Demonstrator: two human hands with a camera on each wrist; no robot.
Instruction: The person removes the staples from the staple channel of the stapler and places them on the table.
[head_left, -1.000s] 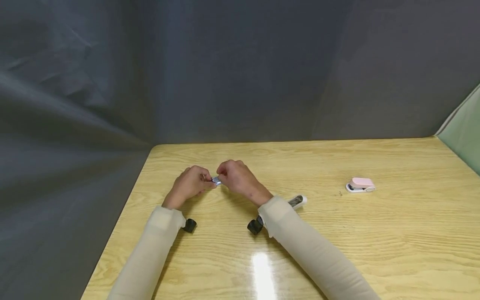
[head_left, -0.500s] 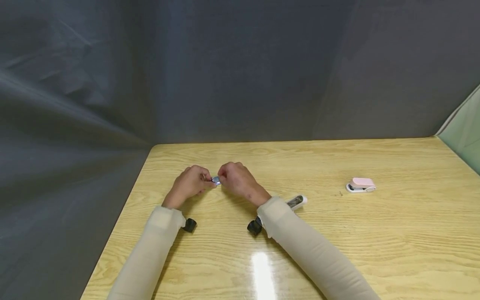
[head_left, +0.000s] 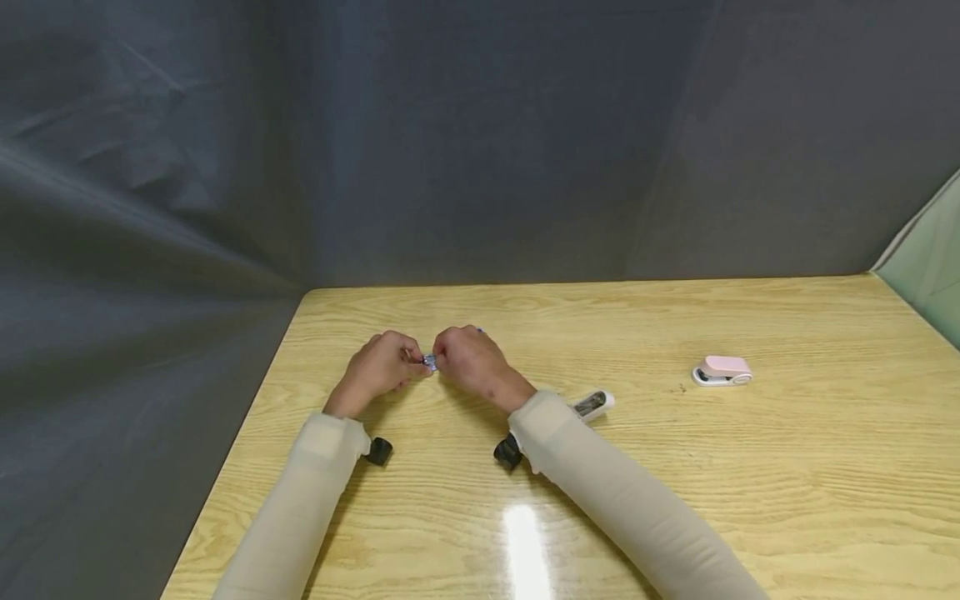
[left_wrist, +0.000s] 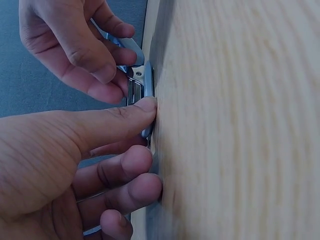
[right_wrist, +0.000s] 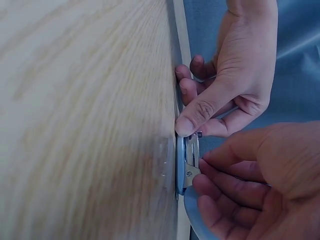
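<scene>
Head view: left hand (head_left: 382,363) and right hand (head_left: 467,358) pinch a small metal clip (head_left: 430,362) low over the bench (head_left: 675,467), work unfinished; left-wrist view: thumb presses the clip against the bench; right-wrist view: its far end hidden by fingers.

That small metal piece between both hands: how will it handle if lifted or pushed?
The metal piece looks rigid: shiny plates with a rivet, probably no flex. Polished faces may slip in the left hand or right hand's grip. It lies flat on the table, so likely slides, not rolls.
</scene>
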